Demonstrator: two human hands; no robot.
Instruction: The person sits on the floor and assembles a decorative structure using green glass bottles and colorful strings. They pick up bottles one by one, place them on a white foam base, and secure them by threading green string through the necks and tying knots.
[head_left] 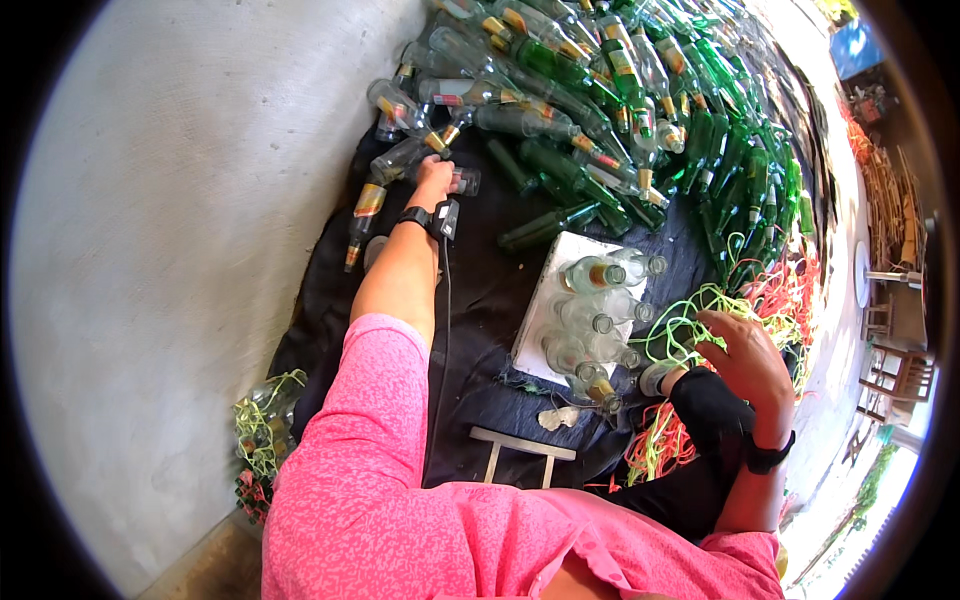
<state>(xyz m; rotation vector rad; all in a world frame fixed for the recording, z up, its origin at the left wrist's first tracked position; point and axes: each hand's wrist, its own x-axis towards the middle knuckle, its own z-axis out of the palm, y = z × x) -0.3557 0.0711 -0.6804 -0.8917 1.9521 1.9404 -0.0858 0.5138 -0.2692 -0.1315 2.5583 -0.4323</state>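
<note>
Bare grey concrete floor [180, 250] lies to our left, with a black ground cloth [480, 300] spread over it. Our left hand [434, 177] has its fingers curled on the neck of a clear glass bottle [405, 157] at the near edge of a large heap of clear and green glass bottles [620, 110]; the bottle lies on its side under the hand. Our right hand [748, 355] rests on our dark-clad knee, fingers loosely bent and apart, holding nothing, beside a tangle of yellow, green and red plastic string [690, 320]. Between the hands, clear bottles are packed side by side on a white flat sack [560, 270]. Risk, as we judge it: pulling this bottle may shift neighbouring bottles, causing rolling or breakage.
</note>
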